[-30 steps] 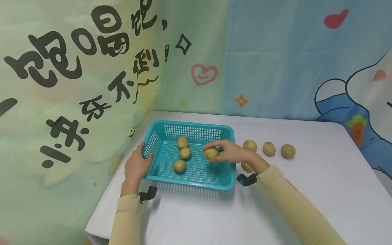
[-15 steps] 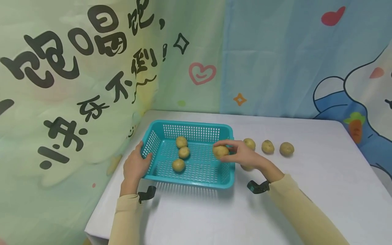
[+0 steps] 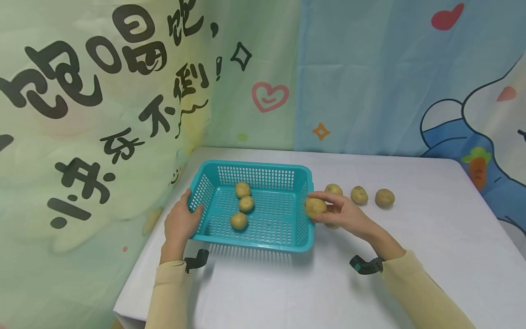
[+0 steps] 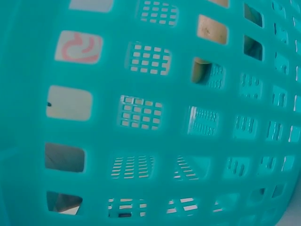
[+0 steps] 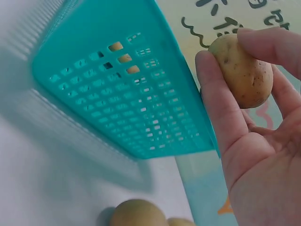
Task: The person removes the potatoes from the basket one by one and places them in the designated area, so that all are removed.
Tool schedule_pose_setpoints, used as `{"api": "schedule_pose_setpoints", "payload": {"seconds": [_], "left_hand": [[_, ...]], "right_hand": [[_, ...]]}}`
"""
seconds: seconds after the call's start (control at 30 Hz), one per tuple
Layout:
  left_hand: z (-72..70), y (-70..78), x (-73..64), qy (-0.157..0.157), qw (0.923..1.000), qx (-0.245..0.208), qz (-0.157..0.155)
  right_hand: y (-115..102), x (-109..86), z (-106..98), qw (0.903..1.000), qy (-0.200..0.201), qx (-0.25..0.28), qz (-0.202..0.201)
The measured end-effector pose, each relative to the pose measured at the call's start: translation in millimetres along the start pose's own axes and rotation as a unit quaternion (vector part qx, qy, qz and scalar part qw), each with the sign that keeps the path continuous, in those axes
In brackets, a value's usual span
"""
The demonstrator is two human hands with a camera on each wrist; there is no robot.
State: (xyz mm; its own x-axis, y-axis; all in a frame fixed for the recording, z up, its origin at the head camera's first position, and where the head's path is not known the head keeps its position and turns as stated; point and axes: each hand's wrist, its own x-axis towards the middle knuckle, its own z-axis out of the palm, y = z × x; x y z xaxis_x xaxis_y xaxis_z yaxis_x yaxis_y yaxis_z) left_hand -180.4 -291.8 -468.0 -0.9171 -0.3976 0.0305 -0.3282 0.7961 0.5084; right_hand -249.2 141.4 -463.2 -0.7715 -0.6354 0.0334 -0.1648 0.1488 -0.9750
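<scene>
A printed cloth backdrop (image 3: 259, 36) spans the scene, green and yellow with large black characters on the left, light blue with a cartoon figure on the right. Before it is the white-topped desk (image 3: 287, 292). Left of the desk's middle stands a turquoise mesh basket (image 3: 273, 228), its perforated wall filling the left wrist view. Beige sleeves (image 3: 423, 288) reach in from the lower edge. The left hand (image 3: 181, 221) holds the basket's left end, its grip curled over the rim with the thumb on the inner side. The right hand (image 3: 349, 214) is at the opposite end, its grip parted just enough to pinch the held potato (image 3: 315, 208) between thumb and fingertips. That potato is raised at the basket's right rim; whether it touches the rim I cannot tell. Inside the basket, left of its middle, lie the back potato (image 3: 243, 189), the middle potato (image 3: 246, 204) just beside it, and the front potato (image 3: 239, 221). On the desk to the right, a partly covered potato (image 3: 334, 188), a neighbouring potato (image 3: 359, 195) and the farthest potato (image 3: 385, 198) form a row. Below the right hand shows a sliver of another potato (image 3: 332, 225).
</scene>
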Motion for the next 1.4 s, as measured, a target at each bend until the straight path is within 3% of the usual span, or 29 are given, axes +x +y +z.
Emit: {"api": "schedule_pose_setpoints", "payload": {"seconds": [0.13, 0.43, 0.83, 1.13, 1.4], "left_hand": [[0.2, -0.5, -0.3, 0.0, 1.0, 0.0, 0.001], [1.2, -0.9, -2.2, -0.007, 1.0, 0.002, -0.001], [1.1, -0.1, 0.9, -0.009, 1.0, 0.001, 0.001], [1.2, -0.7, 1.9, -0.015, 0.9999, 0.001, 0.001], [0.6, -1.2, 1.7, -0.015, 0.9999, -0.003, 0.001]], "right_hand": [[6.6, -14.3, -5.1, 0.9995, 0.017, 0.028, 0.0], [20.3, -46.1, -6.3, 0.998, 0.047, 0.037, -0.019], [50.5, -73.9, -21.7, 0.9914, 0.124, 0.01, 0.041], [60.6, -82.9, -32.6, 0.9704, 0.198, -0.043, 0.132], [65.7, -81.7, -32.9, 0.9558, 0.239, -0.101, 0.138]]}}
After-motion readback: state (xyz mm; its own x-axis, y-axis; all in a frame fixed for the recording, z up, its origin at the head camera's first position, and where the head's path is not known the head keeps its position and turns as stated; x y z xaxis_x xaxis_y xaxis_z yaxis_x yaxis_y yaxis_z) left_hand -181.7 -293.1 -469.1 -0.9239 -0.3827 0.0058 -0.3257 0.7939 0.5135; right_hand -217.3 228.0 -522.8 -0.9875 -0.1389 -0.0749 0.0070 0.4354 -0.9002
